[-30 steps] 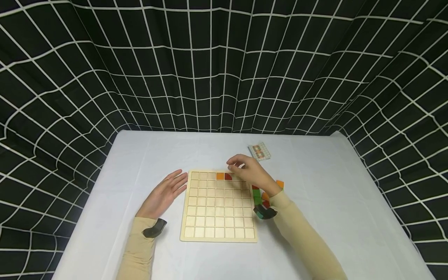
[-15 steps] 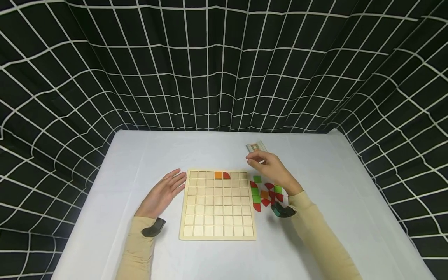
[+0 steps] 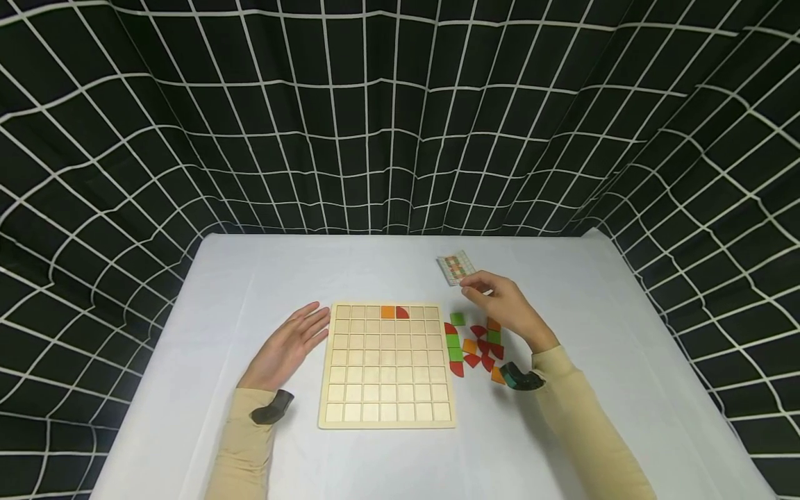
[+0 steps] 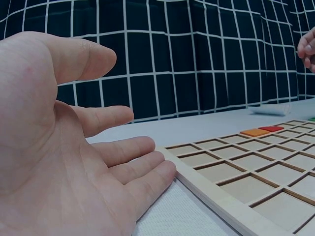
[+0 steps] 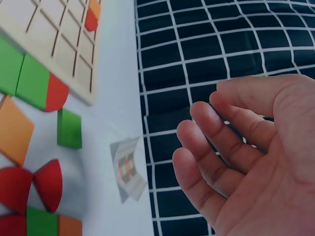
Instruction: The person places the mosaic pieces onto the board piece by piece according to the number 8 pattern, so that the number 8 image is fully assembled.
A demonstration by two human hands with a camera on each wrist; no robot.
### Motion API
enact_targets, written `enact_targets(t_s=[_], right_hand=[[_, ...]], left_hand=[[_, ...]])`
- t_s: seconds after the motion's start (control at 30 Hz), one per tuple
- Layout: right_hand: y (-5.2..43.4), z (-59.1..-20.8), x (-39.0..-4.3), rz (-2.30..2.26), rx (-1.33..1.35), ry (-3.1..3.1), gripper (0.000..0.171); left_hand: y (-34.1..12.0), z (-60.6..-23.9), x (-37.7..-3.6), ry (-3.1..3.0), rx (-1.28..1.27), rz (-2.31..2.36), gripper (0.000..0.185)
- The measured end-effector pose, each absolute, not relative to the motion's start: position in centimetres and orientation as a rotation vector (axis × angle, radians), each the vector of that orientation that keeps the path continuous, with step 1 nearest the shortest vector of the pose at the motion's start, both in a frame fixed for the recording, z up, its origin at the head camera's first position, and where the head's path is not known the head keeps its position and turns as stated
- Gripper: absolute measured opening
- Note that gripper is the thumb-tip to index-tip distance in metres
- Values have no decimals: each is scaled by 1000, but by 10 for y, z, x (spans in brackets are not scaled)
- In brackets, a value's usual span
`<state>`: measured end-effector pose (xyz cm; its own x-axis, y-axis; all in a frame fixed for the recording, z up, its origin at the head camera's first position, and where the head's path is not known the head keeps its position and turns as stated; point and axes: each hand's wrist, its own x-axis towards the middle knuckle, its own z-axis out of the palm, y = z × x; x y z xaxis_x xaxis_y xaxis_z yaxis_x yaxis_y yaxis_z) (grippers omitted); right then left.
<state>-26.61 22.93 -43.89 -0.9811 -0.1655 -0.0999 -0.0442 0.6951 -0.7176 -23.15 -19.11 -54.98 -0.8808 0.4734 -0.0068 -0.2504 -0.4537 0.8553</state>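
A pale wooden board (image 3: pixel 387 375) with a grid of square recesses lies on the white table. In its far row sit an orange square tile (image 3: pixel 388 312) and, beside it, a red quarter-circle tile (image 3: pixel 403 312). At the board's left edge is my left hand (image 3: pixel 282 353), palm up toward the board, fingers extended, holding nothing. My right hand (image 3: pixel 507 309) hovers beyond the loose tiles, its fingers loosely bent and nothing between them in the right wrist view. Just left of its fingertips lies a small folded paper (image 3: pixel 455 267) printed with a coloured grid pattern.
Right of the board lie several loose tiles: a lone green square (image 3: pixel 457 319), a red and green column along the board's edge, and a cluster with an orange square (image 3: pixel 469 346). A black curtain (image 3: pixel 350 139) with white grid lines surrounds the table (image 3: pixel 275 271).
My right hand has moved right, from above the board's far edge to beside the folded paper, uncovering the loose tiles. My left hand stays by the board.
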Motion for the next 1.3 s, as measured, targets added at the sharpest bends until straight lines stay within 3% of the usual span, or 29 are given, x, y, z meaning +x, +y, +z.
enact_targets(t_s=[1.3], right_hand=[[248, -486, -249, -913, -42, 2695, 30]], left_hand=[[-191, -546, -230, 1332, 351, 2332, 57]])
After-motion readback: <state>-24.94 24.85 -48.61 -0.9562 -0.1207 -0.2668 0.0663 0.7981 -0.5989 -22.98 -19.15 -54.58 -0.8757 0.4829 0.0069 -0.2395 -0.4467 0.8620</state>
